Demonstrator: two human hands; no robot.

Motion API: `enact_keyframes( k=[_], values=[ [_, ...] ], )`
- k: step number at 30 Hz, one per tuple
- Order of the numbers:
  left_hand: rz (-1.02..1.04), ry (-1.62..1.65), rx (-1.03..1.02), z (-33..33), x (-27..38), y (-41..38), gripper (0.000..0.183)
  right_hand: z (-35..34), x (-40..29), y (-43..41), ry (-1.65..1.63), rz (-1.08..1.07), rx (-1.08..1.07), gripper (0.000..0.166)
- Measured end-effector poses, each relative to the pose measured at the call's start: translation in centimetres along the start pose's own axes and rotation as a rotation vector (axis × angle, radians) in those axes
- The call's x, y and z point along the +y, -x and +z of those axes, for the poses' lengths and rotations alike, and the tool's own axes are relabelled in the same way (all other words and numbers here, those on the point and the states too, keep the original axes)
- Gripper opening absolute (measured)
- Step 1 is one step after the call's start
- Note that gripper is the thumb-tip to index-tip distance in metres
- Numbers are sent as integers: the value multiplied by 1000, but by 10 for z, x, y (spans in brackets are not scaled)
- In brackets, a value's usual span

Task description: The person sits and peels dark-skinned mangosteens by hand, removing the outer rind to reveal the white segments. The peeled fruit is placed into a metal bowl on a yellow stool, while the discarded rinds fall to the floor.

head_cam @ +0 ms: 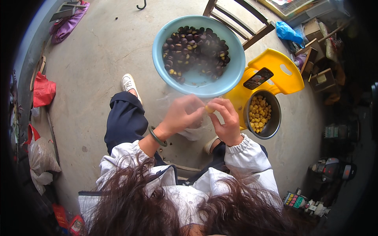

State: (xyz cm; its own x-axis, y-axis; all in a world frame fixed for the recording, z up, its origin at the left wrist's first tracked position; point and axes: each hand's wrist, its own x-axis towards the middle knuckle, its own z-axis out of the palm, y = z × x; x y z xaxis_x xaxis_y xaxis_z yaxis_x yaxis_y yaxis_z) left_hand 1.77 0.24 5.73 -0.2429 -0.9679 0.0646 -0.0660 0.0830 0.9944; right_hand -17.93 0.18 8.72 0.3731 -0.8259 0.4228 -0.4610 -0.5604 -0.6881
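Note:
A yellow peeled chestnut (210, 109) is pinched between the thumb and fingers of my right hand (225, 119). Touching or very near its left side are the fingers of my left hand (184, 113), which is partly blurred; whether it holds a piece of shell cannot be told. Beyond both hands stands a light blue plastic basin (161, 69) with many dark brown chestnuts (189, 44), some showing yellow flesh. At the right, a metal bowl (276, 126) holds peeled yellow chestnuts (260, 112). A clear plastic bag (192, 134) lies below my hands, partly hidden.
A yellow plastic chair (276, 72) stands at the right, with a smartphone (258, 78) on it beside the bowl. Behind the basin is a wooden chair (255, 37). Bags, including a red one (44, 90), line the left wall; boxes and a blue bag (288, 32) are at the upper right.

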Motion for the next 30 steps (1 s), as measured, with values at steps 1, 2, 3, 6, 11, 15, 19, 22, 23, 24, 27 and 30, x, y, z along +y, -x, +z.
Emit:
enact_keyframes(
  k=[1,2,3,6,11,15,19,22,23,24,27,30],
  values=[
    [37,-81,25,0,1,0,9,1,0,0,18,-11,-5,37],
    [81,-136,41,0,0,0,9,1,0,0,37,-22,-9,38],
    [127,-190,57,0,-1,-1,8,2,0,0,56,-32,-13,38],
    [89,-184,99,2,-1,0,8,3,0,1,-55,32,2,37],
    [-4,-68,97,1,-7,-1,11,1,9,5,-535,341,16,37],
    [-28,76,7,1,-8,0,14,0,14,6,-393,284,-19,40],
    [-34,40,-20,2,-12,1,13,0,7,3,-195,139,-24,40],
    [-94,86,-31,2,-17,1,12,2,6,3,-122,61,-5,40],
    [-109,91,-39,2,-16,1,11,2,5,3,-113,55,-5,40],
    [-123,97,-45,2,-16,1,11,3,5,3,-103,49,-6,40],
    [-170,195,-53,2,-17,1,10,4,10,6,-220,140,11,40],
    [-189,231,-58,1,-18,1,8,-2,20,9,-412,296,-27,36]
  ],
)
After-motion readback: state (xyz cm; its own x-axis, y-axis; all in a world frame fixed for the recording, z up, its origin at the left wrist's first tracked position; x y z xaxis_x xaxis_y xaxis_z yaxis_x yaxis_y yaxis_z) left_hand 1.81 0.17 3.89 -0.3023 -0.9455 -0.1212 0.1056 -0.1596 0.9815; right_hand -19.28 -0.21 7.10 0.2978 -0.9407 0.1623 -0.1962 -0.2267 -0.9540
